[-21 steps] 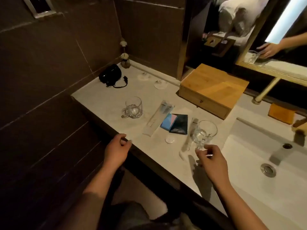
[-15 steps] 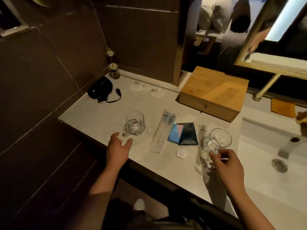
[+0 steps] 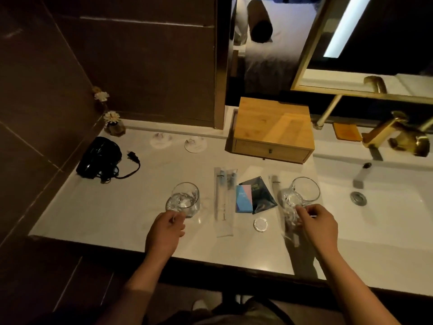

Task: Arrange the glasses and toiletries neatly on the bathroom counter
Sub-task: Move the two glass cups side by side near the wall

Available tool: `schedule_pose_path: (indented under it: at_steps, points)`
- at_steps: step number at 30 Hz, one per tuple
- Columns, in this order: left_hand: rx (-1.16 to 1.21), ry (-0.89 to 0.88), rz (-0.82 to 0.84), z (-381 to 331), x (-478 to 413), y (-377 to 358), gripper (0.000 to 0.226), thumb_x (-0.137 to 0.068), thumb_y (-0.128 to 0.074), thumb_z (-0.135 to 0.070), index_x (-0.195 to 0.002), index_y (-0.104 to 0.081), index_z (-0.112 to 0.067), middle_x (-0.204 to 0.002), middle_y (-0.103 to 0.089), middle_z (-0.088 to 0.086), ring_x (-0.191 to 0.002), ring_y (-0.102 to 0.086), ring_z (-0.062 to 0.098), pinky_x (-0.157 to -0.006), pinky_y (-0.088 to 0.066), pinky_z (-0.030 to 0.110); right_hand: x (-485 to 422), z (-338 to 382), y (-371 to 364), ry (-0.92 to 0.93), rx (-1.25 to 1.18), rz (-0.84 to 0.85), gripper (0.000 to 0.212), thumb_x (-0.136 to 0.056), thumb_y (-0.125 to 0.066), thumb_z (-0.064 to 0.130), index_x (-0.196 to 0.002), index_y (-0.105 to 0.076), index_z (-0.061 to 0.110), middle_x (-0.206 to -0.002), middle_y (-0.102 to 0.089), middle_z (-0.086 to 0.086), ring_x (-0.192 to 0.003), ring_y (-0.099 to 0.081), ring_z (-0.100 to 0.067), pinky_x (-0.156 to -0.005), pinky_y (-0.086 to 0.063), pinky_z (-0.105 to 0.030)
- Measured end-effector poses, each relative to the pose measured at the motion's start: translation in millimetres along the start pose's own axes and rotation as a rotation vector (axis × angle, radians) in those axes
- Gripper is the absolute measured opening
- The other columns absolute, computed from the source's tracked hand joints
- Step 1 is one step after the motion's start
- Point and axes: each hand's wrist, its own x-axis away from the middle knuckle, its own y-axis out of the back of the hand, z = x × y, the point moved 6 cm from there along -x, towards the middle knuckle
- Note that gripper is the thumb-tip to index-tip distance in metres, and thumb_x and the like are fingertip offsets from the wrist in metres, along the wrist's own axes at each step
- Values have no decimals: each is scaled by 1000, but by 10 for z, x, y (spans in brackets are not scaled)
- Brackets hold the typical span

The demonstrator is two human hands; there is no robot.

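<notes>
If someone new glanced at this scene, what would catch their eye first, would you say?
Two hands, each at a glass mug on the pale counter: the left hand at the left mug, the right hand at the right mug. Between them lie toiletry packets, with a wooden box behind.

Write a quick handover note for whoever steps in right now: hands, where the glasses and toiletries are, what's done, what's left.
Left hand: fingers at the handle of the left glass mug, which is tilted.
Right hand: gripping the right glass mug by its handle, beside the sink.
Between the mugs on the counter: a long toothbrush packet, overlapping blue and dark sachets, a small round cap. A second clear packet lies under the right mug.
Done: nothing visibly tidied; both mugs in hand.
Left: place the mugs, perhaps on the two coasters by the back wall, then line up the packets.
</notes>
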Motion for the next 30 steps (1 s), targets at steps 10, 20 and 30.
schedule_pose_path:
  at_steps: [10,20,30]
  points:
    - [334,21,-89,-222,28,-105,44,-94,-59,-20,-50,-53,-23,-49,-47,-11,-51,-50,8,-76,-41,36,-199,181,188,138,-91,-54,26,-91,-64,37,-71,-61,21,-68,-69,-2,-69,-69,-20,-66,-52,-35]
    - [436,-28,-206,-443,-275,26,32,-91,-60,-19,-65,-51,-4,-62,-46,11,-63,-42,22,-72,-36,40,-439,698,-276,321,-91,168,24,-90,-65,32,-71,-62,17,-70,-66,-1,-70,-62,-19,-65,-52,-40]
    - [445,15,-160,-605,-1067,507,28,-91,-62,-16,-64,-69,-19,-60,-62,-1,-63,-52,18,-72,-43,37,-423,1362,-1114,359,-76,195,25,-89,-64,39,-71,-62,23,-68,-65,2,-67,-63,-17,-62,-54,-38]
